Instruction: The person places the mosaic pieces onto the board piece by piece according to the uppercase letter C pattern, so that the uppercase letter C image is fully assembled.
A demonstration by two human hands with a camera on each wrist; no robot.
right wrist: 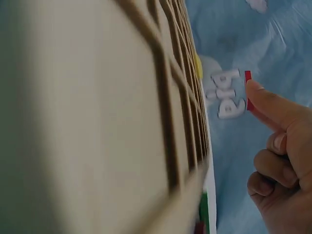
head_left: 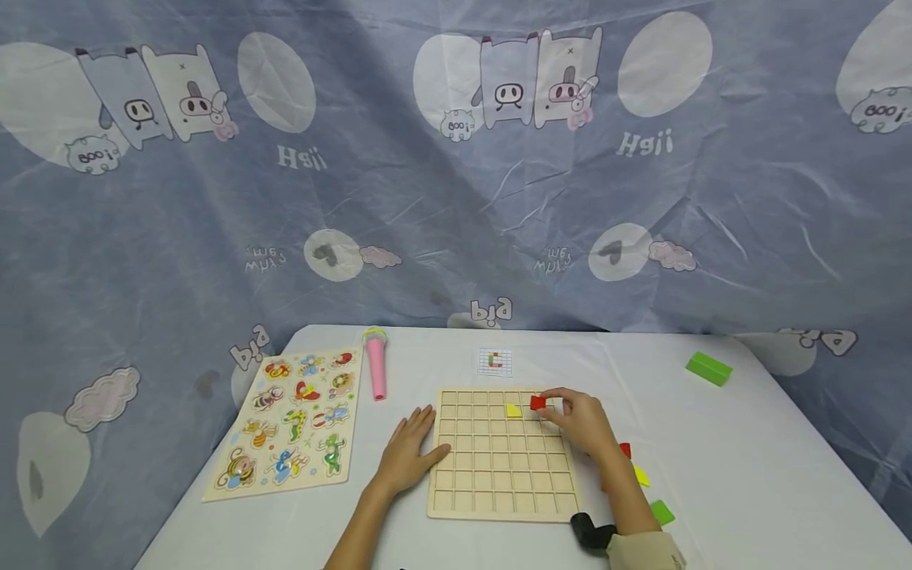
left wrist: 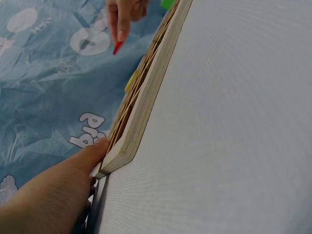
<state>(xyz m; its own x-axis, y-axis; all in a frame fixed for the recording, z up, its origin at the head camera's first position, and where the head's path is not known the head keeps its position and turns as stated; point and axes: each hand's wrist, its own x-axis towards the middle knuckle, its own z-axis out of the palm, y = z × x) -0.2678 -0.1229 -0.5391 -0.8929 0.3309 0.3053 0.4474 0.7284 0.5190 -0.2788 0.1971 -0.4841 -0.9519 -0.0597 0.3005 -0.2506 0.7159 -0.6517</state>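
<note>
Between thumb and forefinger, my right hand (head_left: 586, 421) pinches a red square tile (head_left: 537, 403) above the upper right part of a wooden grid board (head_left: 492, 460). In the right wrist view the red tile (right wrist: 248, 91) appears edge-on, apart from the board. One yellow tile (head_left: 514, 411) sits in a cell near the board's top, left of the red one. My left hand (head_left: 408, 453) lies with its fingers extended by the board's left side, its thumb touching the edge, as the left wrist view also shows. A small card (head_left: 495, 362) with a coloured grid pattern lies beyond the board.
Left of the board lie an insect puzzle board (head_left: 292, 423) and a pink toy microphone (head_left: 377, 366). Red, yellow and green tiles (head_left: 662, 512) lie by the right forearm, partly hidden. A green block (head_left: 708, 369) is at the far right, a black object (head_left: 590, 532) near the front.
</note>
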